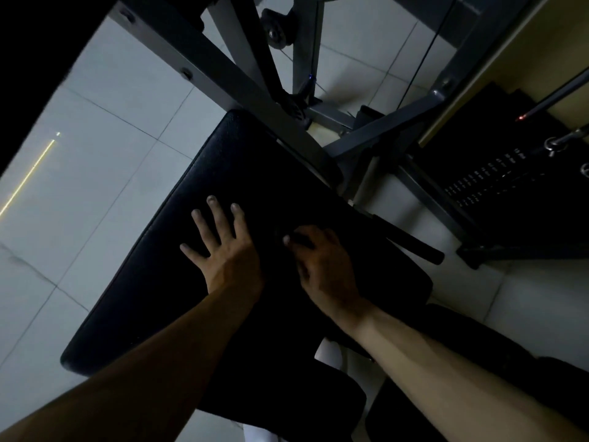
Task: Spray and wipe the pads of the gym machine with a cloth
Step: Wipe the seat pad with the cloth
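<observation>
A large black padded bench pad point(159, 282) of the gym machine lies slanted below me in dim light. My left hand point(223, 250) rests flat on its middle with fingers spread and nothing in it. Just to its right, my right hand point(322, 263) presses down on the same pad. Its fingers are curled over a dark cloth point(294, 239) that barely stands out from the black surface. No spray bottle is clearly in view.
Grey steel frame bars point(223, 74) cross above the pad's far end. A black weight stack point(497, 183) stands at right, with a black handle point(411, 242) beside the pad. Another dark pad point(497, 362) lies lower right. White shapes point(328, 355) show on the pale tiled floor point(95, 173).
</observation>
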Available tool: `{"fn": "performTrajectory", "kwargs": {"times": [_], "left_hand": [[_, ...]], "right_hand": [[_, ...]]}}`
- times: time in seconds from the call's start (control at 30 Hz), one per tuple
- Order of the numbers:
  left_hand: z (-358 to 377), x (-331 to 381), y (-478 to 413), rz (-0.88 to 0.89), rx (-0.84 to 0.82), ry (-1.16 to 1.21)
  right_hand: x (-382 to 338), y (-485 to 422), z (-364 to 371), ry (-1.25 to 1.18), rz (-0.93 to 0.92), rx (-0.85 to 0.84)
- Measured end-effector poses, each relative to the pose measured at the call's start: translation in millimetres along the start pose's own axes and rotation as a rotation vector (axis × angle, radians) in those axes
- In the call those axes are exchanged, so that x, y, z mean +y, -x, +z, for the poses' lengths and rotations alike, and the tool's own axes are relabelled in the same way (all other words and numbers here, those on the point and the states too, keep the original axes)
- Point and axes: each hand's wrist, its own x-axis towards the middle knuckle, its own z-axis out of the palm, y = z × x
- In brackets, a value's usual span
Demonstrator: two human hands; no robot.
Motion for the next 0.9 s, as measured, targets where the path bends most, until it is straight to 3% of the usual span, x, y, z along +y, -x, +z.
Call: {"fn": "performTrajectory", "kwargs": {"times": [0.07, 0.13, 0.3, 0.37, 0.5, 0.6, 0.67, 0.83, 0.9], "left_hand": [[0.7, -0.1, 0.0, 0.002, -0.002, 0.004], [0.2, -0.7, 2.1, -0.002, 0.001, -0.008], [-2.4, 0.0, 4.2, 0.015, -0.017, -0.025], [-2.3, 1.4, 2.2, 0.008, -0.006, -0.024], [-1.2, -0.7, 4.5, 0.028, 0.018, 0.005], [3.1, -7.9, 6.2, 0.077, 0.058, -0.001], [8.9, -7.2, 10.4, 0.133, 0.087, -0.013], [32.8, 27.1, 30.1, 0.329, 0.013, -0.053], [43.7, 37.8, 31.5, 0.301, -0.008, -0.113]], "right_hand": [[-0.6, 21.7, -0.2, -0.006, -0.127, -0.113], [22.5, 5.6, -8.0, 0.037, -0.172, -0.118], [59.0, -57.1, -26.6, 0.041, 0.345, 0.113], [34.9, -43.0, -15.0, 0.031, 0.392, 0.128], [-9.0, 38.2, 9.5, -0.043, 0.145, -0.029], [0.9, 60.9, 8.4, -0.063, -0.029, -0.12], [23.0, 42.0, -3.6, 0.0, -0.06, -0.091], [81.2, -21.6, -33.8, 0.069, 0.471, 0.176], [67.3, -7.5, -27.4, 0.072, 0.469, 0.16]]}}
